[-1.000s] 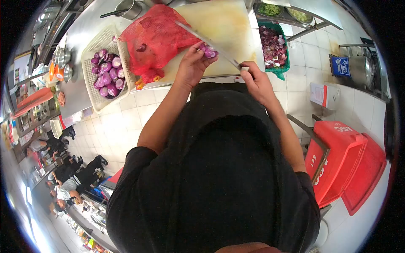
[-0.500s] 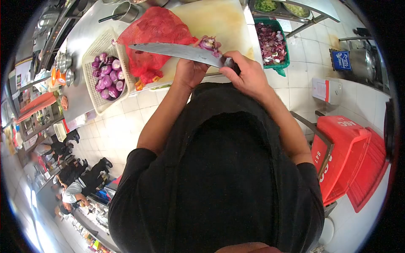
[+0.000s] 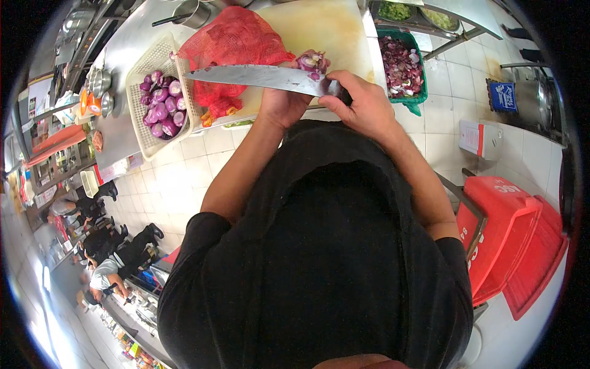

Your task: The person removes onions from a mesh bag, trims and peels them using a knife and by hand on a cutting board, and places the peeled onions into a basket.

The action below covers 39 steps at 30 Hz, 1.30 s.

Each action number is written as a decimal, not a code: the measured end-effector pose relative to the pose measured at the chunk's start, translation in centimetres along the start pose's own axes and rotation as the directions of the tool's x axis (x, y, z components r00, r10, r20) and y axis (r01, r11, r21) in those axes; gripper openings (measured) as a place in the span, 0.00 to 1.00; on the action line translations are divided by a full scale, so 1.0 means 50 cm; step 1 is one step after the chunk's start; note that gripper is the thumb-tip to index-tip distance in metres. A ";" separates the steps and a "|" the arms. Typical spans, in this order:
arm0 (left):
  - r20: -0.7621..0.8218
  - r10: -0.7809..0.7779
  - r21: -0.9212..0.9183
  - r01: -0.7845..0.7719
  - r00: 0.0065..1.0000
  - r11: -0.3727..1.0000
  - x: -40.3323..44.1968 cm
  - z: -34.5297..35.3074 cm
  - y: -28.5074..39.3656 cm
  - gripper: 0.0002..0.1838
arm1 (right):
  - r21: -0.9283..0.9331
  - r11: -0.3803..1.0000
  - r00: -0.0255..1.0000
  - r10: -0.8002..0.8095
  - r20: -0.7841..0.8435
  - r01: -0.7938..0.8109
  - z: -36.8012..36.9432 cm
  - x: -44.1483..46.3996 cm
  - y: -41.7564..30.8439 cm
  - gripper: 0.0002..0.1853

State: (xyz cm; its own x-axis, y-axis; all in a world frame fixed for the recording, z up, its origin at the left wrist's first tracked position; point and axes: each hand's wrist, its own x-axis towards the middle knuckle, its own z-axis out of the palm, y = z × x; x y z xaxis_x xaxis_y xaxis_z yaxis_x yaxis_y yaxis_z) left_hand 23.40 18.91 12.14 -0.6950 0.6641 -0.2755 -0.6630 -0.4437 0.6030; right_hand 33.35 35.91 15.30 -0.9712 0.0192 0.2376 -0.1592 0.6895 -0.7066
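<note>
My right hand [image 3: 362, 104] is closed around the handle of a large kitchen knife [image 3: 258, 76], its broad blade pointing left. Behind the blade, my left hand [image 3: 284, 106] holds a red onion [image 3: 311, 61] with loose skin on it; the blade hides part of this hand. The knife's heel end lies close against the onion, but whether it cuts in I cannot tell. Both hands are over the near edge of a cutting board [image 3: 332, 31]. Left of them lies a red mesh bag [image 3: 236, 43], partly under the blade in view.
A cream basket [image 3: 136, 98] of peeled red onions [image 3: 161, 111] stands left. At right, a green crate [image 3: 423, 74] contains onion skins. A metal pot [image 3: 195, 15] is at the back. Red bins [image 3: 501, 234] stand behind on the right. Several people [image 3: 123, 264] are at far left.
The whole view has shifted slightly. My hands keep nearly the same grip, with the knife still across the front of the onion.
</note>
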 end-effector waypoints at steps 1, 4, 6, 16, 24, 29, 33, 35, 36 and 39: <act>-0.007 -0.016 -0.025 0.015 1.000 1.000 -0.003 0.010 0.003 0.24 | -0.001 1.000 1.000 -0.006 0.001 0.006 0.000 0.000 0.002 0.26; 0.002 -0.019 -0.045 0.019 1.000 0.999 -0.005 0.019 0.009 0.22 | 0.018 1.000 1.000 -0.005 0.000 0.005 -0.003 0.001 -0.001 0.25; 0.001 -0.001 -0.041 0.001 1.000 0.999 -0.004 0.017 0.008 0.22 | 0.042 0.999 1.000 0.007 0.006 -0.007 -0.008 0.003 0.003 0.24; 0.078 0.055 -0.004 -0.055 0.995 0.998 -0.004 -0.017 0.032 0.25 | 0.168 0.959 0.962 0.249 -0.113 -0.229 -0.001 -0.041 0.151 0.18; 0.062 0.033 -0.085 -0.028 0.998 0.996 0.011 -0.023 0.022 0.21 | 0.201 0.973 0.991 0.123 -0.049 -0.111 -0.013 -0.013 0.062 0.21; -0.062 0.001 0.008 -0.001 0.998 1.000 0.000 0.029 0.028 0.19 | 0.033 0.999 0.998 -0.041 -0.041 0.043 -0.015 0.020 -0.012 0.24; -0.072 0.028 -0.038 -0.031 0.997 0.999 -0.015 0.042 0.036 0.19 | 0.004 0.997 0.997 -0.072 -0.006 0.072 -0.012 0.030 -0.008 0.25; -0.053 0.071 0.061 -0.068 0.996 0.996 -0.013 0.012 0.028 0.23 | 0.021 0.998 0.998 -0.061 0.024 0.061 -0.008 0.031 -0.008 0.25; -0.041 0.089 0.111 -0.084 0.995 0.990 -0.014 0.007 0.027 0.25 | 0.029 0.998 0.998 -0.054 0.038 0.053 -0.007 0.031 -0.007 0.25; -0.128 0.091 0.109 -0.078 0.988 0.991 -0.020 0.004 0.033 0.25 | 0.092 0.996 0.998 -0.022 0.055 0.016 -0.002 0.030 0.007 0.21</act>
State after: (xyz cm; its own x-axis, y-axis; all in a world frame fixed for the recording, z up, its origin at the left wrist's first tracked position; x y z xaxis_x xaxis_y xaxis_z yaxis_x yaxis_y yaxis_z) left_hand 23.07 17.65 13.55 -0.7826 0.5383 -0.3128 -0.5728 -0.4258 0.7004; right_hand 31.83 36.27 15.46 -0.9758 -0.0353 0.2159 -0.1908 0.6200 -0.7611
